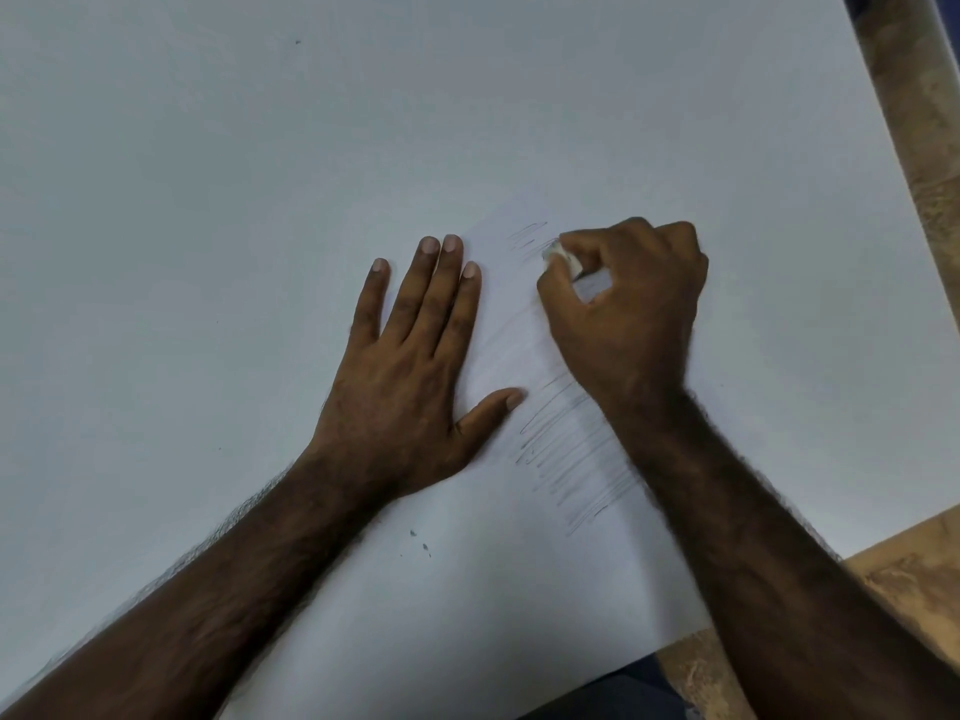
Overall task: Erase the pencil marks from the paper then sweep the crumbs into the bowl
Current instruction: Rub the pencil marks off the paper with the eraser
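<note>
A white sheet of paper lies on the white table, carrying grey pencil scribbles in a long band. My left hand lies flat with fingers spread, pressing on the paper's left part. My right hand is closed on a small white eraser, whose tip touches the paper at the far end of the scribbles. Fainter marks run between the two hands. A few dark crumbs lie on the paper near my left forearm. No bowl is in view.
The white table stretches far to the left and back. Its right edge and near right corner border a brown patterned floor. A dark blue patch shows below the table's front edge.
</note>
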`<state>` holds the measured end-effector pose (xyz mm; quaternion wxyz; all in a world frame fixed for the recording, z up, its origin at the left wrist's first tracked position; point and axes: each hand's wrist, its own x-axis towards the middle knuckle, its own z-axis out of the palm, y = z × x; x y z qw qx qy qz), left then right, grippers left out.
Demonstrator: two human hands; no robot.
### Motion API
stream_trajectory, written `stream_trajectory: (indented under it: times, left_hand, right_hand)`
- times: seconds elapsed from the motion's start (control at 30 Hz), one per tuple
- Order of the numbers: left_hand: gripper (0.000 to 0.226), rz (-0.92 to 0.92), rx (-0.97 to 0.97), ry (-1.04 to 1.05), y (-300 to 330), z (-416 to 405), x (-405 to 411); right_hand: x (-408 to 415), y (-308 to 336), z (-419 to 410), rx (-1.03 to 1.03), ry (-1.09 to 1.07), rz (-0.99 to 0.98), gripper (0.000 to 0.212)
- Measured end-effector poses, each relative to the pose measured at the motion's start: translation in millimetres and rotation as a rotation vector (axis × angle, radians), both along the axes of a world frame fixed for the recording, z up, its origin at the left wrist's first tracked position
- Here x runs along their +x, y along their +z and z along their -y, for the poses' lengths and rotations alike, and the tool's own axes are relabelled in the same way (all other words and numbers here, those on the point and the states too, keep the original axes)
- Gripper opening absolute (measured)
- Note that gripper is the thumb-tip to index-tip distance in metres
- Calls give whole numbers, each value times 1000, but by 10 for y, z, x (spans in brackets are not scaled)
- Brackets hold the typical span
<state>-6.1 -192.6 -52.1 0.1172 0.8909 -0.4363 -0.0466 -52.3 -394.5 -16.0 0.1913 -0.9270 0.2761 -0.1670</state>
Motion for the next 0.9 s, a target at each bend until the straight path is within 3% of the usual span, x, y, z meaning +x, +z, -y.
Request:
stream_trajectory:
  times: [0.2, 0.37, 0.57, 0.77, 0.9]
  left_hand:
    - [98, 11, -10, -5, 4, -13, 3]
    - [101, -3, 3, 2, 18, 5, -4]
    - [97, 7, 4, -9, 17, -10, 4]
    - [102, -11, 14, 6, 21, 9, 0]
    - [100, 1, 4, 0, 20, -6, -2]
  right_hand:
    - [-81, -15, -292, -10, 231, -10, 13]
    - [61, -7, 87, 10, -17, -9, 14]
    - [-116, 22, -366, -14, 261, -32, 14]
    - [109, 11, 66, -10, -4, -36, 17]
    - [-17, 24, -263, 3, 176, -17, 11]
